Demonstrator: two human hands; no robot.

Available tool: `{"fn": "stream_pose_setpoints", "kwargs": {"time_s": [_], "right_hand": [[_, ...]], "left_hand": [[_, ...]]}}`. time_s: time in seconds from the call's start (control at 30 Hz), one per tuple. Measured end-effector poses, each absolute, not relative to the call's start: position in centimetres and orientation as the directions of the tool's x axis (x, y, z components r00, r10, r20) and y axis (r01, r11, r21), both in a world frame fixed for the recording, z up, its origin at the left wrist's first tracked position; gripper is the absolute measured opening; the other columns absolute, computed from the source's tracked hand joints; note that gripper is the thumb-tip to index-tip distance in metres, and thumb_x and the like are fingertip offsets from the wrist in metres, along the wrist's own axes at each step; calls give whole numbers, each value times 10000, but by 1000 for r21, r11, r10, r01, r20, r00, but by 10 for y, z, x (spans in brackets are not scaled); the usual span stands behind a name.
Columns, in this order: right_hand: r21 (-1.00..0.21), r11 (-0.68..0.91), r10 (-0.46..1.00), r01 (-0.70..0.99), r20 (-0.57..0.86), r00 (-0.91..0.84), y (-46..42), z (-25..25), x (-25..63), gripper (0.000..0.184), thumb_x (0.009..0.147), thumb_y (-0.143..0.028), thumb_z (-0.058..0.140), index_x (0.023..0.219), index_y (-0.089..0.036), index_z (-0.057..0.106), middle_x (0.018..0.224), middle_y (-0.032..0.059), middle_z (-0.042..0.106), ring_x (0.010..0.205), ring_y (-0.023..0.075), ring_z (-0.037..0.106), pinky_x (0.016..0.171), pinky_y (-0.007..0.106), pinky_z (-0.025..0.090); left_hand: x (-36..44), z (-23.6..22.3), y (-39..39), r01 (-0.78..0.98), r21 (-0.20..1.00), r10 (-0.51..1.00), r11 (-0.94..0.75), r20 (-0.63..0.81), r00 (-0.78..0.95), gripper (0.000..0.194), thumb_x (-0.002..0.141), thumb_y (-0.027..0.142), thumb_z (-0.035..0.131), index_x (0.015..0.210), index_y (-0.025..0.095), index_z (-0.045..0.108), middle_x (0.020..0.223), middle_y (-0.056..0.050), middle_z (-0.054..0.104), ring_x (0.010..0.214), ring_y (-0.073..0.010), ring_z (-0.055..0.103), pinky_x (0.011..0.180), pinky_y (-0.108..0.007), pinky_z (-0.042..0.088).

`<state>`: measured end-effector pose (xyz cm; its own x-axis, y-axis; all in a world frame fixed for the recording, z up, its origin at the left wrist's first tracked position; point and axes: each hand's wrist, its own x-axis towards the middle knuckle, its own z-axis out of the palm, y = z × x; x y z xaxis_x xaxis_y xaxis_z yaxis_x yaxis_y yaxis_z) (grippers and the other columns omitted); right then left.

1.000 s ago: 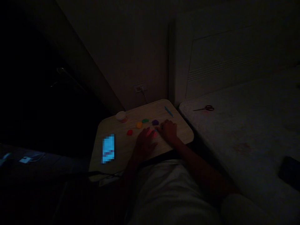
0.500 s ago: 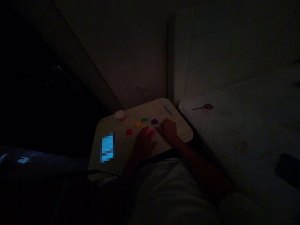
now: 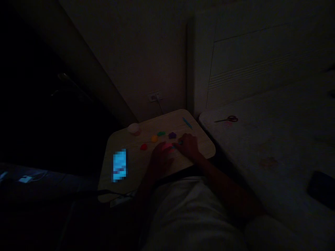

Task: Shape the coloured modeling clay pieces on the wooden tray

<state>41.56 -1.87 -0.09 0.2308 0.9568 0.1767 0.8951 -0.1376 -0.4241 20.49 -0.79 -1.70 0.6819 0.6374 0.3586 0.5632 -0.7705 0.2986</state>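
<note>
A flat pink piece of what looks like modelling clay (image 3: 168, 146) lies on the small wooden-topped table (image 3: 136, 157). My left hand (image 3: 160, 157) rests at its left edge, thumb and fingers apart. On the right, my right hand (image 3: 188, 144) is closed around a slim blue modelling tool (image 3: 180, 142), whose tip reaches the pink piece. Most of that tool is hidden by the fingers. Beyond the hands sit a purple piece (image 3: 172, 135), a green piece (image 3: 161, 133), a yellow piece (image 3: 154, 138) and a red piece (image 3: 143, 147), all small. Dim light blurs fine detail.
A pale round tub (image 3: 134, 129) stands at the table's back left. A lit phone screen (image 3: 119, 165) is at the left. Another blue tool (image 3: 187, 123) lies at the back right. Scissors (image 3: 227, 119) lie on the bed (image 3: 248, 139). A wall socket (image 3: 155, 96) holds a plug.
My right hand has shifted very slightly, and more of the blue tool shows beside its fingers. My left hand stays on the pink piece. The picture is a little darker.
</note>
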Motion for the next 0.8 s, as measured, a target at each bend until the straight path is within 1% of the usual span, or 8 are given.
{"fn": "stream_pose_setpoints", "kwargs": {"time_s": [0.13, 0.2, 0.3, 0.37, 0.5, 0.63, 0.73, 0.8], "right_hand": [[-373, -132, 967, 918, 154, 202, -21, 1, 414, 409, 950, -553, 592, 935, -194, 786, 1110, 143, 691, 1083, 290, 586, 925, 403, 377], [-368, -133, 965, 920, 165, 206, -22, 1, 412, 406, 964, -541, 575, 941, -194, 784, 1114, 145, 687, 1092, 291, 583, 927, 407, 375], [-388, -131, 959, 912, 185, 217, -23, 2, 412, 420, 975, -541, 547, 914, -201, 785, 1087, 135, 694, 1083, 284, 590, 921, 399, 374], [-410, -143, 957, 901, 175, 232, -23, 3, 412, 434, 963, -561, 551, 892, -203, 787, 1057, 125, 706, 1044, 276, 603, 909, 388, 375], [-440, -149, 956, 885, 166, 243, -22, 3, 413, 446, 937, -594, 574, 891, -205, 787, 1031, 108, 725, 994, 256, 614, 889, 361, 373], [-406, -129, 964, 905, 162, 210, -23, 3, 413, 460, 916, -618, 596, 878, -200, 785, 1024, 115, 720, 1018, 273, 602, 886, 370, 376], [-380, -102, 967, 919, 177, 181, -26, 3, 412, 472, 953, -602, 549, 895, -195, 782, 1052, 130, 703, 1055, 289, 590, 900, 393, 378], [-375, -86, 969, 923, 184, 165, -29, 5, 411, 446, 973, -570, 537, 932, -196, 778, 1094, 136, 689, 1084, 289, 581, 912, 397, 379]], "left_hand": [[205, -19, -8, 579, 298, 652, -758, 360, 668, 470, 950, 396, 593, 1387, 226, 550, 1568, -147, 405, 1471, -321, 366, 1198, -553, 352], [205, -19, -7, 581, 292, 650, -759, 359, 669, 469, 954, 394, 587, 1393, 234, 551, 1565, -144, 410, 1461, -322, 378, 1193, -551, 358], [205, -18, -7, 577, 286, 644, -765, 364, 673, 483, 952, 400, 589, 1404, 234, 547, 1556, -143, 422, 1443, -322, 398, 1184, -542, 368], [204, -16, -7, 568, 287, 636, -772, 368, 678, 470, 947, 394, 596, 1389, 241, 561, 1541, -131, 444, 1437, -319, 403, 1191, -537, 360], [203, -13, -7, 585, 321, 667, -745, 390, 635, 455, 944, 354, 588, 1387, 255, 559, 1507, -115, 479, 1413, -309, 425, 1183, -532, 371], [202, -13, -8, 581, 312, 658, -752, 402, 636, 402, 937, 347, 600, 1326, 252, 615, 1511, -114, 458, 1401, -308, 434, 1168, -529, 386], [202, -13, -8, 591, 308, 666, -745, 395, 633, 356, 933, 342, 604, 1271, 244, 654, 1504, -116, 464, 1385, -311, 447, 1155, -532, 400], [203, -13, -8, 604, 307, 677, -735, 390, 624, 350, 937, 341, 598, 1268, 244, 659, 1505, -118, 469, 1385, -314, 448, 1153, -540, 402]]}}
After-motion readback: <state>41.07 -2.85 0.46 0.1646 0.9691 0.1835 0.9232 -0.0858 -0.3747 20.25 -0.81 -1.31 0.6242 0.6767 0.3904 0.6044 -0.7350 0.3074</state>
